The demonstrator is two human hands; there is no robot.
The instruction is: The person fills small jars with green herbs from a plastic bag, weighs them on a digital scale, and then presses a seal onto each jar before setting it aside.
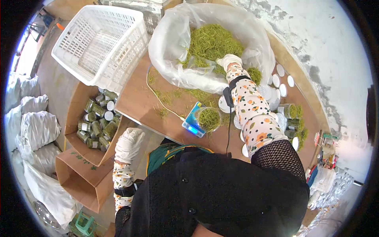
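My right hand (229, 61), in a white glove, reaches into a large clear plastic bag (169, 47) and touches the green dried strands (213, 41) heaped inside; its fingertips are hard to make out. My left hand (129, 144), also gloved in white, hangs beside the table's front edge, with its fingers not distinct. In front of my body, a jar (209, 119) filled with green strands rests on a blue scale (193, 125) with a lit display.
A white plastic basket (114, 59) stands at the upper left. Below it, a cardboard box (75, 114) holds several filled jars. White lids (283, 90) and more filled jars (293, 111) lie at the table's right. A cable (158, 96) runs to the scale.
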